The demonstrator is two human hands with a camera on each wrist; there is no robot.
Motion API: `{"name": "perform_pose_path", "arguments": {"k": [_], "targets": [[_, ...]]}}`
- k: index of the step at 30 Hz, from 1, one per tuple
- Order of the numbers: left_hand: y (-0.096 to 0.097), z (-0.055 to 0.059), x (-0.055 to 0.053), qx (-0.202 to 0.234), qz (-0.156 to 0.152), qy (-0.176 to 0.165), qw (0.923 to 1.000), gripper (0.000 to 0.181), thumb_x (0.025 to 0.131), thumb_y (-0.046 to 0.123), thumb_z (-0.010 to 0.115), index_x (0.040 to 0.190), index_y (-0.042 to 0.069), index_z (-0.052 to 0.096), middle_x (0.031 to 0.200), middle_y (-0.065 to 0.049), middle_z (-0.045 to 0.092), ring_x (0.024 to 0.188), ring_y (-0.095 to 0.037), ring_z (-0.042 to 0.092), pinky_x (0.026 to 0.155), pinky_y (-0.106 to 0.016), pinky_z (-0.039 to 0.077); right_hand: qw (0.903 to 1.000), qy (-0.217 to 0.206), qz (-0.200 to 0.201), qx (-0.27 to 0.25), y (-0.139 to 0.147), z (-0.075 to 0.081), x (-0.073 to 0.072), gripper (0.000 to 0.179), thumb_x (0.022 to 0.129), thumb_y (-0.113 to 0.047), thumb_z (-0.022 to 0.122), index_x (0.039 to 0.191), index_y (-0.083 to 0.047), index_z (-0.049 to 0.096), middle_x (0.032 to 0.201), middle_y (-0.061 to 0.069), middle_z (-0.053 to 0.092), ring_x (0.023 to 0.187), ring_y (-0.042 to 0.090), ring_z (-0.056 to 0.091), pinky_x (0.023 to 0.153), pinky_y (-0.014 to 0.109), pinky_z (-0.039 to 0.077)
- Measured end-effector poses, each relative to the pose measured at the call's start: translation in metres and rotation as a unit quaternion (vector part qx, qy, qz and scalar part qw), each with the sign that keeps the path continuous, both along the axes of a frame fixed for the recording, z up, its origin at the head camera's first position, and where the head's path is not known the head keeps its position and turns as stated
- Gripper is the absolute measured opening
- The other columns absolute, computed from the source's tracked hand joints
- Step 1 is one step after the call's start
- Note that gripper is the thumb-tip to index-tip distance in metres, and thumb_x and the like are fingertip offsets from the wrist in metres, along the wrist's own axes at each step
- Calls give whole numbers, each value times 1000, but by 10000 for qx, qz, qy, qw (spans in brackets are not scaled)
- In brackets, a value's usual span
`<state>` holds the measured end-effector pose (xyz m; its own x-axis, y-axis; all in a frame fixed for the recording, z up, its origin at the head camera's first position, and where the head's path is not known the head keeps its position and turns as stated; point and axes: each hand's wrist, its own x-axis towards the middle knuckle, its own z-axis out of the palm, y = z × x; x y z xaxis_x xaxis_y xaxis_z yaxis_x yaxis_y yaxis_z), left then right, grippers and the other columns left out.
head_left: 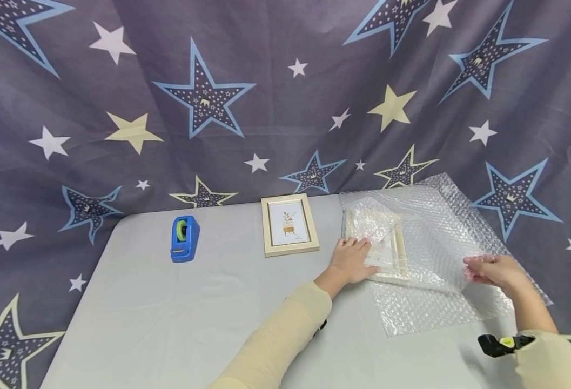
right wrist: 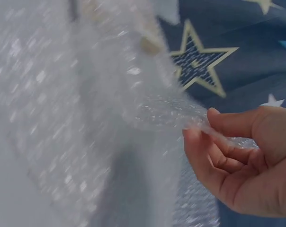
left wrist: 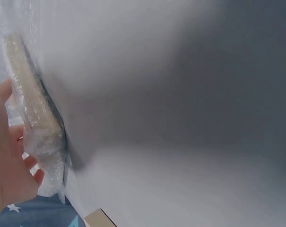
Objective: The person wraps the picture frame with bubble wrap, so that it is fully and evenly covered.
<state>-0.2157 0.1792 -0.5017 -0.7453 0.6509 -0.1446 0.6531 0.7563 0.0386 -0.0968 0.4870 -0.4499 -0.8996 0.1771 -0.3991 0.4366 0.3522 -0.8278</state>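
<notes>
A light-wood picture frame (head_left: 398,254) lies under a layer of clear bubble wrap (head_left: 436,237) at the right of the table. My left hand (head_left: 350,260) rests on the frame's left side, fingers spread over the plastic. From the left wrist view, the covered edge of the frame (left wrist: 31,90) shows beside the fingers. Farther right, my right hand (head_left: 496,272) pinches a raised edge of the bubble wrap between thumb and fingers. That pinched edge of the wrap (right wrist: 166,113) also shows in the right wrist view. More wrap spreads flat beneath the frame.
A second picture frame (head_left: 290,224) with a potted-plant print lies face up left of my left hand. Toward the table's far left stands a blue tape dispenser (head_left: 185,239) with green tape. A star-patterned curtain (head_left: 266,108) hangs behind the grey-white table (head_left: 168,324).
</notes>
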Motion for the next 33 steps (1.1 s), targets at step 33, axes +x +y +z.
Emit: {"name": "perform_pose_path", "arguments": {"k": [33], "targets": [[4,8,-11,-130,-181,110,9997,73,84,74,45,143,31,42,155,9,33,143,-12,30,118,-34,27,9922,1162,-254,368,-135,49,-54,19,95,-21,58,78,-13,56,71,-21,58,66,-8,59,68,15,56]]}}
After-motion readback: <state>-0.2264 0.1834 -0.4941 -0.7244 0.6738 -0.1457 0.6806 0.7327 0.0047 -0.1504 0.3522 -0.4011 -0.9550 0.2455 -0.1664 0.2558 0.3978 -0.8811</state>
